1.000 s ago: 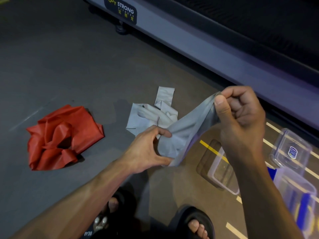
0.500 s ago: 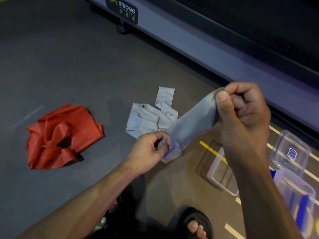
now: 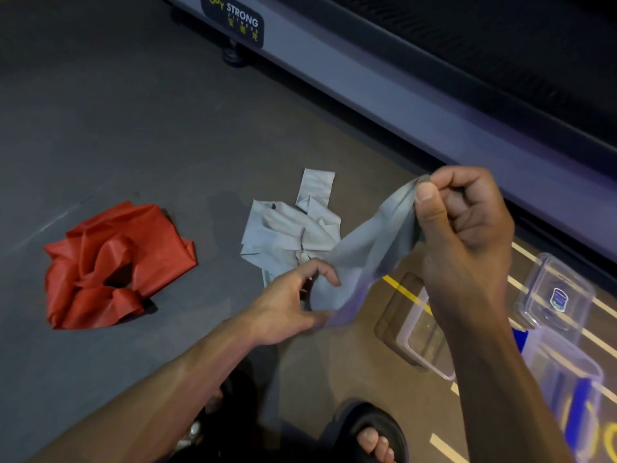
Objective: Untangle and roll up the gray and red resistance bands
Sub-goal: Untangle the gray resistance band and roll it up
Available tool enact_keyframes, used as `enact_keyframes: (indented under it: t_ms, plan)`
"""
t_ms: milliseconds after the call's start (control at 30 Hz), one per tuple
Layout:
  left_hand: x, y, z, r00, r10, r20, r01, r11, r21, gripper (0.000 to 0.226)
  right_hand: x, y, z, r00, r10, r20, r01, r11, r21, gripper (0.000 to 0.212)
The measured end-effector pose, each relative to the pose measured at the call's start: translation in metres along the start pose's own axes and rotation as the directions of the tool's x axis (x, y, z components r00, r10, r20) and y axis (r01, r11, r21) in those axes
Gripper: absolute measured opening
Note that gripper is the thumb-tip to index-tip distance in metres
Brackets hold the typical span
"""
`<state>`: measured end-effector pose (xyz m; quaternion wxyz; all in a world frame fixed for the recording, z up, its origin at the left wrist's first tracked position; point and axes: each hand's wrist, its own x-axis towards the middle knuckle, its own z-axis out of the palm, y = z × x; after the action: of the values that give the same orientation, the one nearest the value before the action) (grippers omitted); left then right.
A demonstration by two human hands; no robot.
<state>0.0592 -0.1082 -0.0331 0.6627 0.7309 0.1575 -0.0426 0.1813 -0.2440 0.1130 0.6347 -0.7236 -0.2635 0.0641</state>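
The gray band (image 3: 364, 259) runs across the middle of the frame in 2 parts. Its loose, crumpled end lies on the dark floor (image 3: 133, 128) at center, with 1 flat strip pointing toward the top of the frame. The other part rises off the floor as a stretched, sagging sheet toward the right.

The right hand (image 3: 464, 228), at center right, is raised above the floor with its fingers curled tight into the palm. The thumb presses the upper edge of the gray band against the side of the index finger, so the band's top corner sits pinched at the thumb tip and hangs down to the left from there.

The left hand (image 3: 293, 305), lower and just left of center, holds the low part of the same sheet. Its thumb lies along the band's bottom fold and its index finger hooks over the near face, with the band passing between them; the other fingers are hidden behind the hand, and how they lie cannot be told.

The red band (image 3: 113, 265) lies bunched in a heap on the floor at the left of the frame, well apart from both hands.

At lower right, 2 clear plastic containers (image 3: 554, 292) and a clear lid (image 3: 424, 332) rest on the floor beside yellow floor lines. A sandalled foot (image 3: 370, 432) shows at the bottom edge.
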Motion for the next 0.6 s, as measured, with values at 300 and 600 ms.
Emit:
enact_keyframes:
  t_ms: [300,600]
  plan:
    - [0.008,-0.031,0.004,0.991,0.002,-0.132,0.009,0.996,0.085,0.03,0.0,0.0,-0.001,1.0,0.008,-0.017,-0.008,1.0,-0.007,0.006]
    - [0.006,-0.027,0.0,0.995,-0.092,0.045,0.091,0.995,0.029,0.067,0.005,0.007,-0.011,0.997,-0.042,-0.059,0.038,0.997,-0.066,0.003]
